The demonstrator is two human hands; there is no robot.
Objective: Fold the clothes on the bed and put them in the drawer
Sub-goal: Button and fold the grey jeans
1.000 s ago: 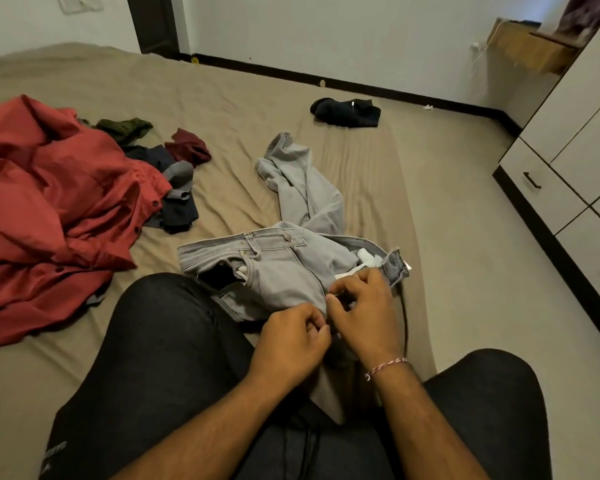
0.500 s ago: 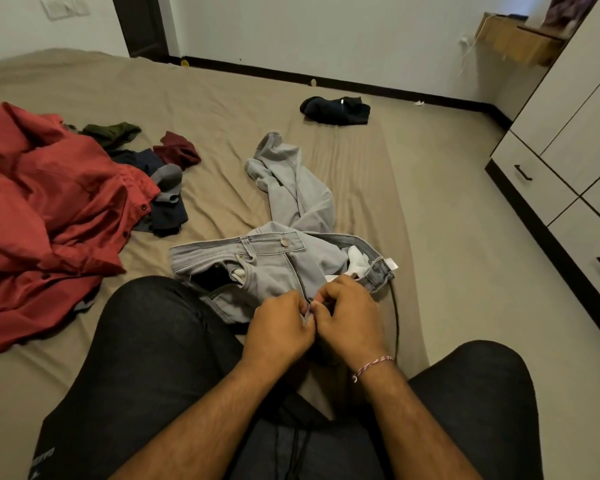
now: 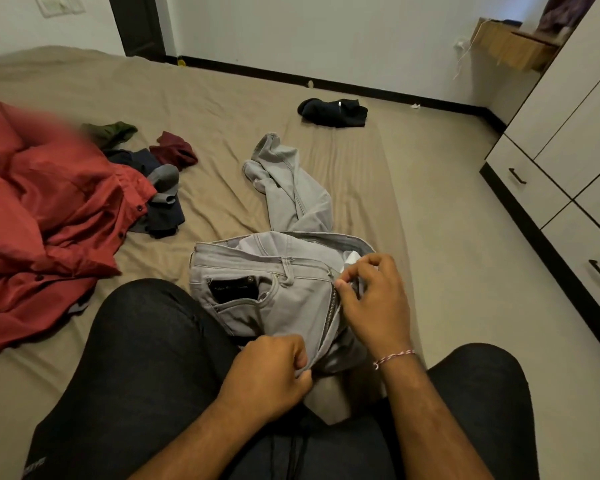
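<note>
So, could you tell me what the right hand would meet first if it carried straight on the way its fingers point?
Probably the grey jeans' waistband beside the right hand; depth is uncertain.

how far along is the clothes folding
Done: only the dark garment looks folded; none is in a drawer. In hand: the grey jeans, unfolded, left hand gripping the fly's base, right hand pinching its top. Left: folding these, the red shirt, the small pile, then the closed drawers.
</note>
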